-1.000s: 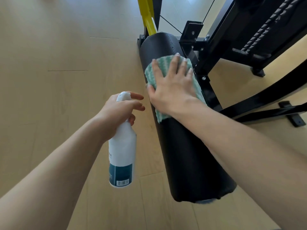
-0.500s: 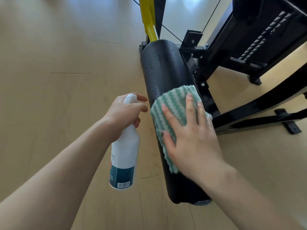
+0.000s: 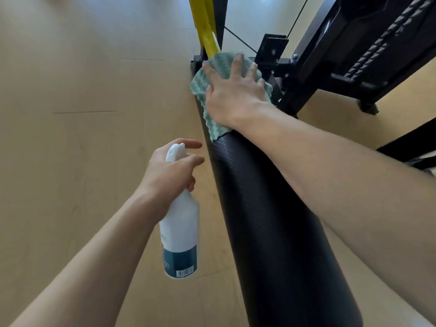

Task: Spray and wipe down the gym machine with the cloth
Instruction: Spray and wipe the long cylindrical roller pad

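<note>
While the left hand (image 3: 168,172) grips the white spray bottle (image 3: 180,230), the flat-fingered right hand (image 3: 232,93) presses the cloth (image 3: 212,74) onto the black roller pad (image 3: 271,220).

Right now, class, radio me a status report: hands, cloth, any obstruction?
Right hand flat on cloth atop black roller pad. Left hand grips spray bottle. Nothing obstructing.

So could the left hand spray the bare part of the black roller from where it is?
Probably yes: the left hand holds the spray bottle right beside the roller, with nothing between them.
</note>
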{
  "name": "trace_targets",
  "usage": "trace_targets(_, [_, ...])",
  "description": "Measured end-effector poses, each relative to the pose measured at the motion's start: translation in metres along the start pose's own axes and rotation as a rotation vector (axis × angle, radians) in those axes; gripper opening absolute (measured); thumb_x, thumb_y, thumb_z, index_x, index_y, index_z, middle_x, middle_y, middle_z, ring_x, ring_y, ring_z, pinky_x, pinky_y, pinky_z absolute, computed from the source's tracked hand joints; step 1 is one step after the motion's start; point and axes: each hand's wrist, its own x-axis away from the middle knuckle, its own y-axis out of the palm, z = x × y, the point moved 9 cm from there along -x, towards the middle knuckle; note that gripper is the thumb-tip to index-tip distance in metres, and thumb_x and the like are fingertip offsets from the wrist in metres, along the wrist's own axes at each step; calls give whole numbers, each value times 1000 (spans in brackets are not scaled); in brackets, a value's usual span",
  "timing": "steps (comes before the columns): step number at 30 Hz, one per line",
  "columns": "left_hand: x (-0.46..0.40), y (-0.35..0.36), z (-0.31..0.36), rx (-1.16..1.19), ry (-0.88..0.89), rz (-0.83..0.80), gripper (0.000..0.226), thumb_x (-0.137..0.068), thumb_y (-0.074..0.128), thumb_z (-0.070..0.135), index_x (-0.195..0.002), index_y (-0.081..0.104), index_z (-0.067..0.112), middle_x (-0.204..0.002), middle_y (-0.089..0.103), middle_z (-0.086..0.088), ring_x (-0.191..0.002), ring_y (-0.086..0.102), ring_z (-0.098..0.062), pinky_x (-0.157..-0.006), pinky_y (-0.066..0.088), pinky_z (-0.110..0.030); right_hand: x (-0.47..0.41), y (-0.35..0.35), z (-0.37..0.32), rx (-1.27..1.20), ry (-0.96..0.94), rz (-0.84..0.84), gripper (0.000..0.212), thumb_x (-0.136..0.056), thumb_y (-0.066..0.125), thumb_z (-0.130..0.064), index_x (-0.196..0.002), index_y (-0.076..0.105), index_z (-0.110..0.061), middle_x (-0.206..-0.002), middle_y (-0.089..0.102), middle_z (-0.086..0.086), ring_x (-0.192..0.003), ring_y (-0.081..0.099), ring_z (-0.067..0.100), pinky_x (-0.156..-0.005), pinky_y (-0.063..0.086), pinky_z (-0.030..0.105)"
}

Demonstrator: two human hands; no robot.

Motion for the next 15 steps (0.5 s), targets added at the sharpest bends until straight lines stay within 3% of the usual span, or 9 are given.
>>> trace_targets(5, [13, -7, 6, -28, 18, 25, 20, -95, 70, 15, -99, 75, 35, -101, 77, -15, -49, 51, -16, -62, 50, -32, -32, -11, -7, -36, -17, 0, 56, -106, 21, -41, -160, 10, -38, -168, -3, 15, -151, 0, 50, -120, 8, 65])
trace_targets(8, [28, -9, 9, -61, 38, 28, 20, -95, 70, 14, -100, 75, 32, -91, 75, -13, -48, 51, -16, -56, 50, -29, -20, -8, -6, -93, -50, -34, 58, -107, 20, -39, -161, 3, -33, -169, -11, 10, -153, -6, 42, -123, 2, 59])
trace_targets(13, [45, 3, 15, -97, 50, -9, 15, -93, 72, 16, -100, 75, 29, -77, 65, -8, -49, 51, -18, -60, 48, -31, 93, 8, 10, -101, -67, -5, 62, -107, 16, -34, -161, -10, -18, -168, -17, 8, -155, -12, 32, -126, -3, 49])
trace_targets(15, [40, 3, 17, -75, 39, 31, 8, -92, 72, 14, -97, 74, 20, -74, 63, -8, -46, 51, -16, -54, 47, -28, 166, 25, 16, -107, -106, 38, 62, -107, 16, -33, -160, -10, -14, -168, -15, 11, -155, -10, 30, -126, -2, 47])
